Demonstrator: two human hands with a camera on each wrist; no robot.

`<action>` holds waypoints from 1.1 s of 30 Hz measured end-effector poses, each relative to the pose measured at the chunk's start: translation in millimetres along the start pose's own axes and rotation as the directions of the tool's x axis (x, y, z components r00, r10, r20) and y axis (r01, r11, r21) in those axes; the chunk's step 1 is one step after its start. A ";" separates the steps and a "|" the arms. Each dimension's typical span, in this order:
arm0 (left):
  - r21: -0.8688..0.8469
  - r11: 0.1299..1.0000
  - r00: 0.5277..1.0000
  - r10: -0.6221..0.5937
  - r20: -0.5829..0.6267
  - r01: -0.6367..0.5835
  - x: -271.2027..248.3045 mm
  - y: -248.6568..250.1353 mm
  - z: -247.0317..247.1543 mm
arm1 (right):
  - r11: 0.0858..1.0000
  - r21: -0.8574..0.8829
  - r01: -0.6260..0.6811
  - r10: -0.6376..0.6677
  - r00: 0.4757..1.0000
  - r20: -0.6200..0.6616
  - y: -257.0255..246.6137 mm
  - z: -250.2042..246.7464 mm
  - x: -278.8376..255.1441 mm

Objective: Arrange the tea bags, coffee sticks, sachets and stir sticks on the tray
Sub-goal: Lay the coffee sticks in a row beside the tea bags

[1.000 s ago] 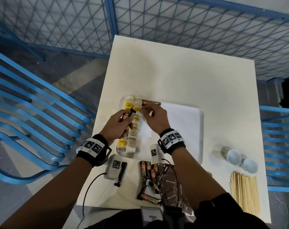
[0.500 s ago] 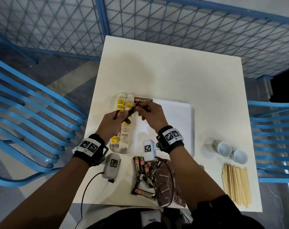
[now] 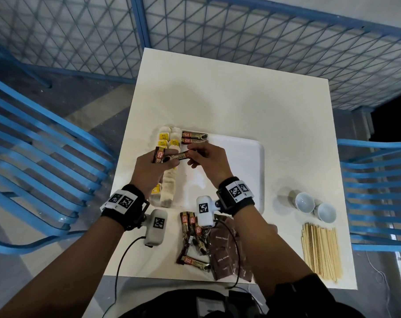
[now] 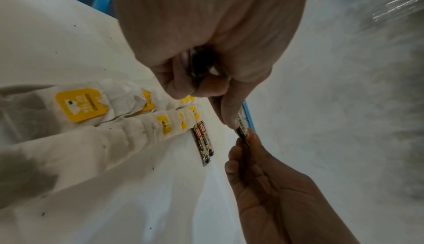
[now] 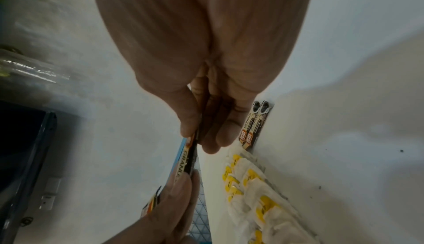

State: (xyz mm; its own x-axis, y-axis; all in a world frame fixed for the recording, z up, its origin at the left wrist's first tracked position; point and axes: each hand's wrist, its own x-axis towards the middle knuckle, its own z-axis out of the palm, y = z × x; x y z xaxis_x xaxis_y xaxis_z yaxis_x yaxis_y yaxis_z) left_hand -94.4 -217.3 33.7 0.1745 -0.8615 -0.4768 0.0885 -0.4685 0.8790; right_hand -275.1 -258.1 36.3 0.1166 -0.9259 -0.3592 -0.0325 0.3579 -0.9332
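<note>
A white square table (image 3: 229,95) carries everything, its far half bare and faintly smudged. Near its right edge two small white cups (image 3: 314,206) stand touching, open side up. Blue slatted chairs flank the table: one on the left (image 3: 41,161), one on the right (image 3: 378,187). Beyond the far edge runs a blue-framed mesh fence (image 3: 218,26) with a diamond pattern, backed by pale panels. The floor (image 3: 84,106) to the left is grey with a lighter stripe. At the bottom edge lies a dark bundle, possibly a bag (image 3: 195,301); too dim to tell.
</note>
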 end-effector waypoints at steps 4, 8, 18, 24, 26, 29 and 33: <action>-0.003 1.000 1.000 0.011 -0.018 -0.011 -2.0 0.3 1.1 | 1.000 0.022 0.006 -0.006 1.000 -0.017 1.6 -1.2 -1.4; -0.007 1.000 1.000 -0.006 -0.021 0.006 -5.2 2.2 2.9 | 0.998 0.068 0.001 0.002 0.999 -0.050 -0.1 -0.8 -1.8; 0.156 0.988 1.000 -0.009 -0.002 0.009 -12.5 4.6 10.1 | 0.984 -0.167 0.060 -0.062 0.998 -0.005 0.0 14.1 9.7; 0.064 0.998 0.999 -0.018 -0.051 0.022 -4.4 7.4 2.9 | 0.953 -0.295 0.067 -0.028 0.990 0.135 -2.9 12.4 4.9; 0.087 0.996 0.998 0.000 -0.067 0.006 -2.1 6.8 1.6 | 0.951 -0.303 0.064 -0.013 0.986 0.168 -6.0 10.1 2.9; 0.123 0.992 0.994 0.013 -0.105 0.000 1.9 4.8 0.8 | 0.943 -0.332 0.030 0.057 0.966 0.251 -5.8 7.0 1.3; 0.165 0.986 0.980 0.059 -0.188 -0.028 4.6 2.6 -0.3 | 0.949 -0.313 0.026 0.073 0.951 0.300 -2.5 -2.8 2.1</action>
State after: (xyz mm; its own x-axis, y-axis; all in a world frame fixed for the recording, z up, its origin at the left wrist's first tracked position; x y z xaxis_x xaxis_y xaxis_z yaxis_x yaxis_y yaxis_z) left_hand -93.0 -222.4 33.8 0.3611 -0.8354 -0.4144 -0.0794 -0.4703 0.8789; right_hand -277.6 -261.3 37.8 0.4061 -0.8187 -0.4059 -0.3384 0.2778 -0.8990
